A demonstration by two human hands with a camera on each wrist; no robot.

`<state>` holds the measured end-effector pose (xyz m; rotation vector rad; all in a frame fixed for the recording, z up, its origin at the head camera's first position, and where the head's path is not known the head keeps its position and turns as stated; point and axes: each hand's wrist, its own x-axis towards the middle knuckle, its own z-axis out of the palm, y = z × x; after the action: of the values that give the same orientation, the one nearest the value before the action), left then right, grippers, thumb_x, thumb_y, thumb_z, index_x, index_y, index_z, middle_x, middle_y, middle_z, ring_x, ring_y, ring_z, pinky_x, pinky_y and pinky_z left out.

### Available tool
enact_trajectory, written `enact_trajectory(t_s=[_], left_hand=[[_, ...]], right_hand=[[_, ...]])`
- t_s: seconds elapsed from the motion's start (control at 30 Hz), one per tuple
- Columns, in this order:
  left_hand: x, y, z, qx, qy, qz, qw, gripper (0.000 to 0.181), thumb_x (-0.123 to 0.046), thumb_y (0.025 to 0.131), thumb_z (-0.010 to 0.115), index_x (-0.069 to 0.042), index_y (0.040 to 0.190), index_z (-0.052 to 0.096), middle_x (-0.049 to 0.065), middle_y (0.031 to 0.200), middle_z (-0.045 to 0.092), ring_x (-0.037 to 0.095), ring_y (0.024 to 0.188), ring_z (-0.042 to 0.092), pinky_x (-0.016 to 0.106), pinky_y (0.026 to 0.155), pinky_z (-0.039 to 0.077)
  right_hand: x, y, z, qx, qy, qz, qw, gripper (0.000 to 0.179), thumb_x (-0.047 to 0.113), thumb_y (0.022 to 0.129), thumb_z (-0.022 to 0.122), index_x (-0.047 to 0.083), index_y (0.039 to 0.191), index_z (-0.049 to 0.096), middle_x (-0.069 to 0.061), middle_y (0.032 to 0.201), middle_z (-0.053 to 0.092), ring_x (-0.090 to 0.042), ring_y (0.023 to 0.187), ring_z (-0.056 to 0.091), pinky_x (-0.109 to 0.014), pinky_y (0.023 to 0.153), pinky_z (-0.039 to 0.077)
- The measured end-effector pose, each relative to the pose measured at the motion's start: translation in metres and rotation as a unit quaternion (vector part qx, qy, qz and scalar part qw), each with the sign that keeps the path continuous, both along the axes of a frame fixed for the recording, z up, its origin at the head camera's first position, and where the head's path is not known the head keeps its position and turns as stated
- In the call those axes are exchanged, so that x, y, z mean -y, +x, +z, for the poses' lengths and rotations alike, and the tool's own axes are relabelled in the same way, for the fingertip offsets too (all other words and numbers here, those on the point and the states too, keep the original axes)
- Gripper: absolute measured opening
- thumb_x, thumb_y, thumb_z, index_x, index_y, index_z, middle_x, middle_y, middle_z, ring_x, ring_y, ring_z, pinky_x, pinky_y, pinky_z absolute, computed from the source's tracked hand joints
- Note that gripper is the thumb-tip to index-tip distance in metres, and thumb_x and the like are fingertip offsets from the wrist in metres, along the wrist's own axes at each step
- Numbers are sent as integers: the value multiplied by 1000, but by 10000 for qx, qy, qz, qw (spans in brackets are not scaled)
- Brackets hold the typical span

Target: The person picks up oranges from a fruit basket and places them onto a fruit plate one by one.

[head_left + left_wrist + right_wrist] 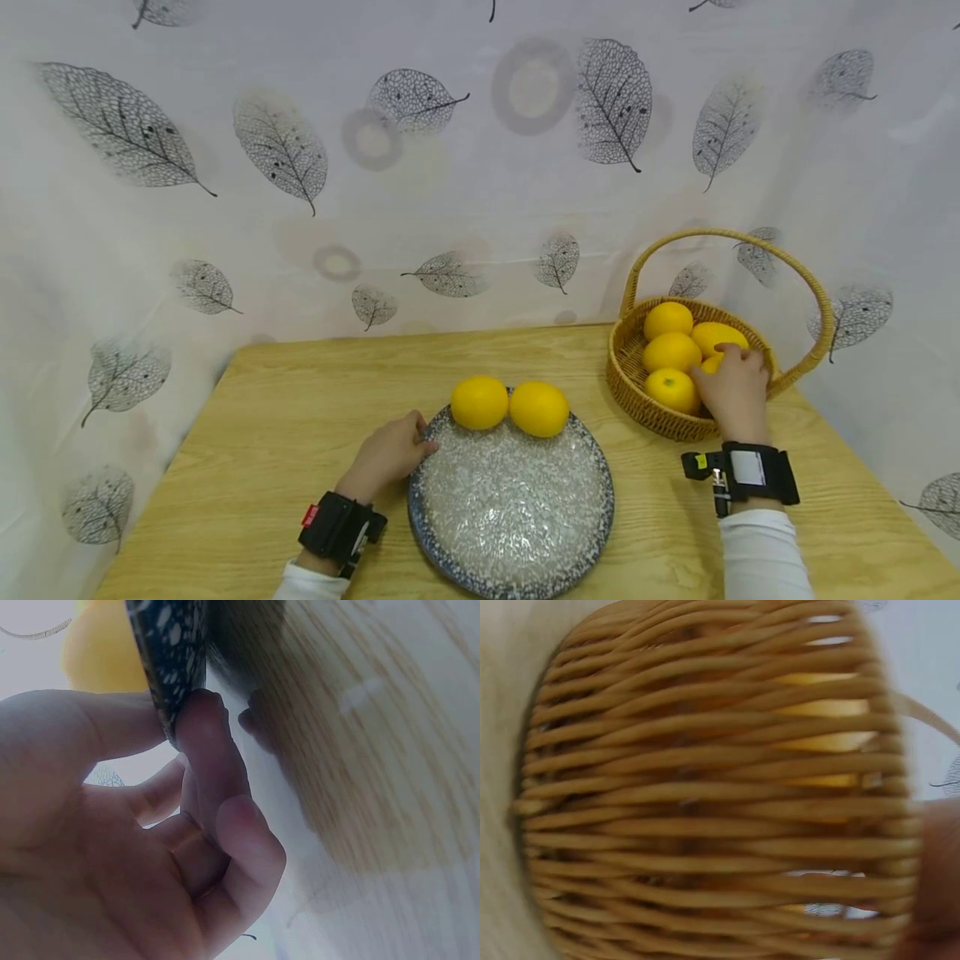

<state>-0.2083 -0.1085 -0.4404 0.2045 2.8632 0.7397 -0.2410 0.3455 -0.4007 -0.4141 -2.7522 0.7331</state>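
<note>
A round plate [517, 512] with a speckled grey middle and dark blue rim lies at the table's front. My left hand [386, 454] pinches its left rim, thumb above and a finger beneath, as the left wrist view shows at the plate's edge [171, 656]. Two yellow lemons [479, 403] [538, 409] sit side by side on the far part of the plate. At the right, my right hand [735, 396] reaches into a wicker basket [633, 396] and grips a lemon [711, 364], partly hidden by its fingers. Woven basket wall [705, 787] fills most of the right wrist view.
Several more lemons [671, 352] lie in the basket beside the right hand. A tall arched handle [723, 233] rises over the basket. The wooden table [300, 417] ends at a pale leaf-patterned curtain [450, 192] behind.
</note>
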Motion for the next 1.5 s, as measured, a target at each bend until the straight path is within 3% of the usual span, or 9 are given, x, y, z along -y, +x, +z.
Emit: enact_trajectory(t_s=[0.23, 0.6, 0.9, 1.3, 1.5], left_hand=[[0, -2, -2, 1, -18, 6, 10000, 29, -28, 88, 68, -4, 103, 60, 6, 71, 57, 16, 59, 48, 27, 51, 35], [-1, 0, -2, 2, 25, 12, 10000, 28, -27, 88, 68, -5, 102, 60, 6, 72, 58, 16, 59, 48, 27, 51, 35], [-1, 2, -1, -3, 6, -19, 10000, 28, -27, 88, 68, -5, 102, 61, 7, 73, 59, 16, 59, 49, 27, 51, 36], [-1, -1, -1, 54, -47, 48, 10000, 29, -30, 88, 68, -5, 102, 61, 6, 75, 60, 16, 60, 49, 27, 52, 37], [-1, 0, -1, 52, 9, 69, 10000, 28, -29, 88, 68, -5, 102, 60, 6, 74, 59, 17, 60, 49, 27, 52, 36]], right_hand=[[-4, -4, -12, -93, 358, -15, 9993, 52, 14, 92, 53, -23, 127, 41, -55, 126, 32, -68, 108, 34, -74, 90, 32], [-3, -2, -9, 236, 906, 393, 9948, 57, 19, 96, 56, -22, 132, 39, -55, 128, 32, -68, 99, 41, -74, 80, 41], [-6, -3, -10, 455, 733, 497, 9950, 63, 24, 97, 53, -22, 135, 33, -59, 130, 27, -72, 100, 39, -76, 81, 39], [-4, -6, -6, 620, 205, 101, 9978, 65, 28, 95, 53, -14, 139, 33, -54, 133, 24, -69, 102, 39, -76, 82, 39], [-3, -4, -4, 465, 149, 36, 9988, 66, 29, 93, 56, -14, 139, 35, -54, 131, 27, -68, 102, 39, -75, 84, 38]])
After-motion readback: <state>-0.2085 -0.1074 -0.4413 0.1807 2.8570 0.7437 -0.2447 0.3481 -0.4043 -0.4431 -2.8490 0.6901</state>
